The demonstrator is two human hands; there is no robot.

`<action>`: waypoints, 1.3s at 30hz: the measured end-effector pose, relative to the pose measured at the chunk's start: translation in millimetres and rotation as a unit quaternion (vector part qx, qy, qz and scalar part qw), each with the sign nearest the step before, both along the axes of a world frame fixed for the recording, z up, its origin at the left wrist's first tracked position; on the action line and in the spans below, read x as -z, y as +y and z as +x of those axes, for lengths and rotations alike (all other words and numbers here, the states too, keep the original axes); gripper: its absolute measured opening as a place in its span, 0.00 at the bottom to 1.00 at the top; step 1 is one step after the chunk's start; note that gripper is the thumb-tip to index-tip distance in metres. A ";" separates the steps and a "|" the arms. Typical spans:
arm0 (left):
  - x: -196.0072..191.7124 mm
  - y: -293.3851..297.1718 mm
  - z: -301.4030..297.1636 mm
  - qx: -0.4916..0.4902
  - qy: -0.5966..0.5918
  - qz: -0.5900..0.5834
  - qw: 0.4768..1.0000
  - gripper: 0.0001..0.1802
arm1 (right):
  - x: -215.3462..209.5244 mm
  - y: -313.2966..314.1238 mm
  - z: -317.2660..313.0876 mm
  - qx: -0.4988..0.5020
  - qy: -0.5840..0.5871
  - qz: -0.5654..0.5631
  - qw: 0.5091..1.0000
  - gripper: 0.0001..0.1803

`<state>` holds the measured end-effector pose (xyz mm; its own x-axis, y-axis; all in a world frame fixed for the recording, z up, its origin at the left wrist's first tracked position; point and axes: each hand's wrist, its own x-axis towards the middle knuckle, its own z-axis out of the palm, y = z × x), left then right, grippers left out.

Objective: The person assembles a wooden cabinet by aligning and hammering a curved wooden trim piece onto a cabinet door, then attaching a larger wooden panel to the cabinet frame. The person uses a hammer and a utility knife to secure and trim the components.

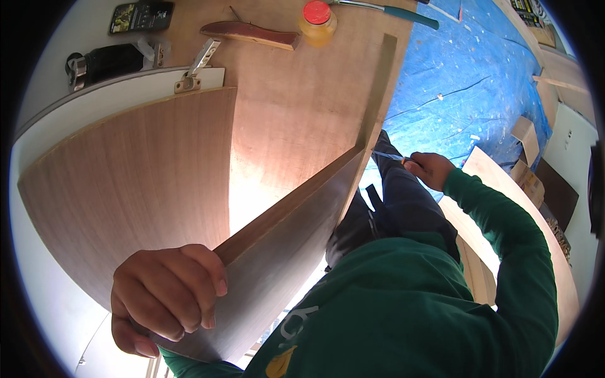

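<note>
My left hand curls over the near end of a wood-grained panel, which stands on edge and slants from lower left up to the table's right edge. The fingers wrap the panel's top edge. At the panel's far end, my right hand is closed around a slim tool with an orange handle. The tool's thin, pale shaft or blade points left toward the panel's corner and the table edge. Whether its tip touches the wood cannot be made out, and most of the handle is hidden in my fist.
Left of the panel lies a wood-grained cabinet door with a metal hinge. The wooden table bears a red-lidded jar, a curved reddish wooden piece and a green-handled hammer. Blue sheeting covers the floor.
</note>
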<state>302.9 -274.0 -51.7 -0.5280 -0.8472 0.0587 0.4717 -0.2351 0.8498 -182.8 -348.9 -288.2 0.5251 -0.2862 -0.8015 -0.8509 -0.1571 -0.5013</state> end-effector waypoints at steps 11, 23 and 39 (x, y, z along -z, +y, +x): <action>-0.4 2.4 -0.4 -0.006 -0.003 0.016 1.000 0.17 | -2.9 2.9 38.8 0.047 -0.059 0.014 0.997 0.29; -1.8 1.4 -1.3 -0.006 -0.008 0.011 1.000 0.16 | 17.1 5.7 41.4 -0.001 -0.082 -0.039 0.996 0.28; 1.6 -4.3 -2.2 0.005 -0.009 0.020 1.000 0.16 | 19.1 8.4 13.0 -0.005 -0.077 -0.036 0.996 0.25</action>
